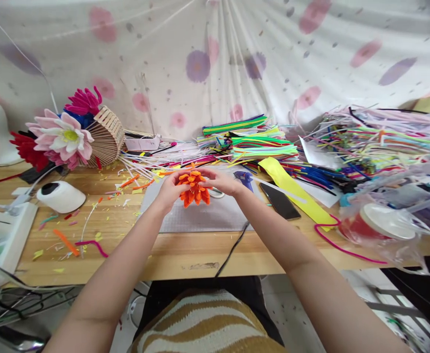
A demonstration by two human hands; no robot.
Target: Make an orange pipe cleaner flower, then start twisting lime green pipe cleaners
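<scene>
An orange pipe-cleaner flower (195,192) with many pointed petals is held up between both hands, above a grey cutting mat (185,220). My left hand (169,189) grips its left side, thumb lying on the petals. On the other side my right hand (224,181) closes on the flower's upper right petals. The far fingertips of both hands are partly hidden behind the flower. Just right of my right hand sits a blue glue gun (244,179), partly covered by the wrist. A white round item (217,193), perhaps a tape roll, shows under that hand.
Pipe-cleaner bundles (259,144) lie at the back, with a larger heap (380,137) at right. A phone (280,201), a yellow strip (299,193) and a bagged cup (384,223) are on the right. Finished flowers (65,137), a thread cone (61,197) and a power strip (12,240) stand left.
</scene>
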